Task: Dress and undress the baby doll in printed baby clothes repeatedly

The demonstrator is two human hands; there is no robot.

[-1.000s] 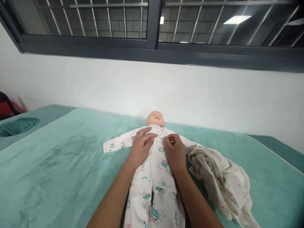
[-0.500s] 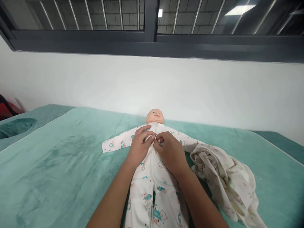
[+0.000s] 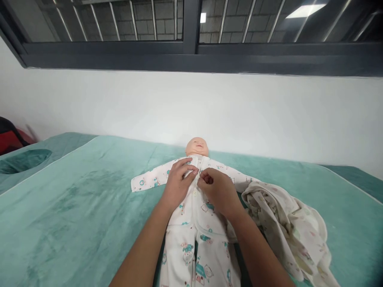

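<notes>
A baby doll (image 3: 196, 146) lies on its back, dressed in a white printed baby jacket (image 3: 187, 215) and matching trousers (image 3: 182, 255). At the chest, my left hand (image 3: 179, 181) pinches the front edge of the jacket between thumb and forefinger. Just to its right, my right hand (image 3: 217, 189) is closed in a pinch at the other front edge. The fingertips of both hands nearly meet over the opening. Below them a small pale button (image 3: 195, 193) shows on the jacket front. What lies between the fingertips is too small to see clearly.
A crumpled pale printed cloth (image 3: 290, 227) lies beside the doll's sleeve on the right. Green fabric (image 3: 83, 207) covers the bed, which has a hole (image 3: 25, 160) at far left. Behind stand a white wall (image 3: 191, 103) and a dark window frame (image 3: 119, 59).
My right hand has shifted slightly right, and its fingers have curled tighter. My left hand keeps its place on the jacket. The whole view has moved a little.
</notes>
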